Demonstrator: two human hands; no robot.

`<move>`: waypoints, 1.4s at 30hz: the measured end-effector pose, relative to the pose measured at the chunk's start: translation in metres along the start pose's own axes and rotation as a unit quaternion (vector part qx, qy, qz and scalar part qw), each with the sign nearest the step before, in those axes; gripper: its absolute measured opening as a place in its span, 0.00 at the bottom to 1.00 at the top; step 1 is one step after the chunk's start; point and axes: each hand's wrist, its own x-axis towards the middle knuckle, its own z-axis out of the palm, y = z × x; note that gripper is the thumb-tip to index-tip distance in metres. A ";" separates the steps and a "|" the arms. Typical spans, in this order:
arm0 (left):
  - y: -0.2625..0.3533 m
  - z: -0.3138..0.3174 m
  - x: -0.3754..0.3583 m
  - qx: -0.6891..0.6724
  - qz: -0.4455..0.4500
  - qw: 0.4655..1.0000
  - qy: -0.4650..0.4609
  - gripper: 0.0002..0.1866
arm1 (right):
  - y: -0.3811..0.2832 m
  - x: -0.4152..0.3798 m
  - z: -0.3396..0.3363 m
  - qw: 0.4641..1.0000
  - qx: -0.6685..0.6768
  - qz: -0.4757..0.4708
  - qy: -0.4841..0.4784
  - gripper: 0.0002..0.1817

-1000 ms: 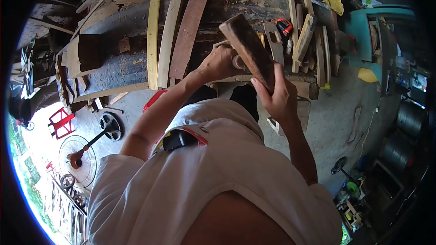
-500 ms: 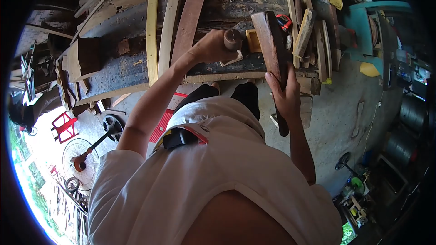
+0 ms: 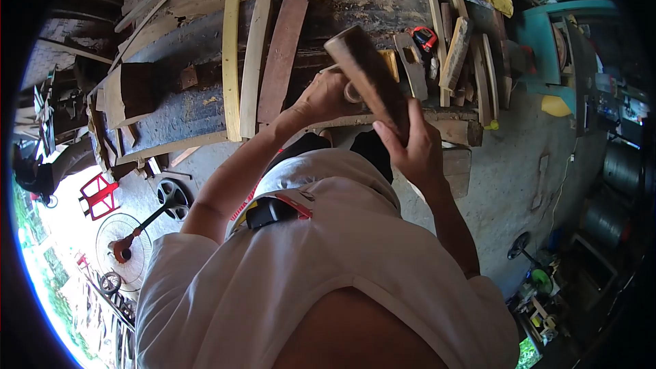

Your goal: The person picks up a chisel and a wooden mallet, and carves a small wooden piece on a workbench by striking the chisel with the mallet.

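My right hand [image 3: 418,154] is wrapped round the lower end of a thick brown wooden block [image 3: 367,75], which tilts up to the left. Beside the block's middle, my left hand [image 3: 326,99] is closed round a round-ended brown piece [image 3: 352,93], largely hidden by the block and the fingers. Behind the block, a yellow piece [image 3: 389,65] shows in part on the bench. A flat grey-brown wood piece [image 3: 411,65] lies to its right.
Long boards, one yellow [image 3: 231,65] and one reddish [image 3: 282,58], lie across the dark bench [image 3: 328,17]. A red tape measure [image 3: 424,38] is near wood offcuts at the right. A teal machine [image 3: 536,48] stands further right. A fan [image 3: 123,249] is at lower left.
The brown block has moved left and tilted further left, now passing over the round-ended piece. My left hand has shifted slightly down. The flat grey-brown piece has come into view.
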 end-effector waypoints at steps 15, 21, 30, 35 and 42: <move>-0.017 -0.031 0.012 -0.271 -0.257 0.926 0.057 0.16 | 0.030 -0.019 -0.008 0.982 0.087 0.148 0.080 0.22; -0.033 -0.014 -0.011 -0.198 -0.188 0.962 0.026 0.20 | 0.032 -0.020 -0.004 0.986 0.076 0.113 0.093 0.22; -0.027 -0.012 -0.015 -0.159 -0.169 0.972 0.023 0.14 | 0.029 -0.018 -0.004 0.988 0.069 0.104 0.089 0.23; -0.020 -0.007 -0.019 -0.141 -0.196 0.968 0.065 0.14 | 0.029 -0.013 -0.002 0.990 0.068 0.079 0.094 0.23; -0.004 -0.001 -0.008 -0.079 -0.178 0.979 0.057 0.16 | -0.017 0.015 -0.016 0.986 0.129 0.014 0.105 0.25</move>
